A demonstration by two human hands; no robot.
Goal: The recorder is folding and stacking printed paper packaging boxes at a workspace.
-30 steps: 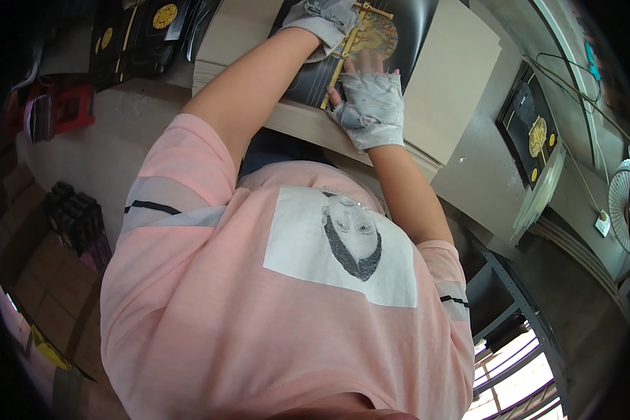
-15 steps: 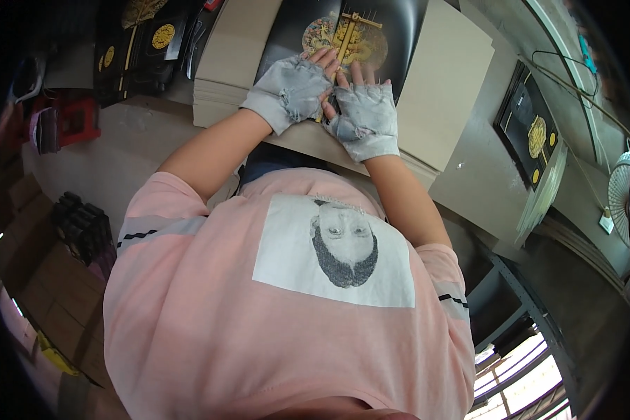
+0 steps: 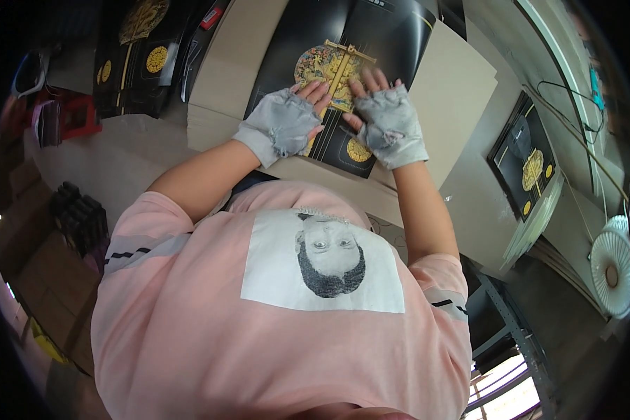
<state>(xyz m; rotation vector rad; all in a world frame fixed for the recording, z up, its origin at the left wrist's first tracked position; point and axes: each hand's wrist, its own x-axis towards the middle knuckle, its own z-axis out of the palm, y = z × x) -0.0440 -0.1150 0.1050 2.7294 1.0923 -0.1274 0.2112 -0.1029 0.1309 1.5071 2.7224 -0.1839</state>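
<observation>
A glossy black printed sheet (image 3: 276, 66) with a round gold-and-coloured emblem lies on a stack of grey boards (image 3: 462, 80). Both my hands rest on it in grey fingerless gloves, with the emblem between and beyond them. My left hand (image 3: 284, 120) lies flat near the sheet's left side, fingers stretched toward the emblem. On the right, my right hand (image 3: 387, 120) is spread with the thumb apart, its fingertips slightly blurred. Neither hand grips anything. Part of the sheet is hidden under the gloves.
More black-and-gold printed sheets (image 3: 129, 70) lie at the far left, beside a red plastic stool (image 3: 80, 117). To the right stands another pile topped by a black-and-gold sheet (image 3: 521, 157). A white fan-shaped object (image 3: 612, 269) and cables (image 3: 581, 115) are at the right edge.
My hands have moved apart, the right one to the right, uncovering more of the sheet. The sheet's near edge and lower gold medallion now show. The whole view has shifted slightly.
</observation>
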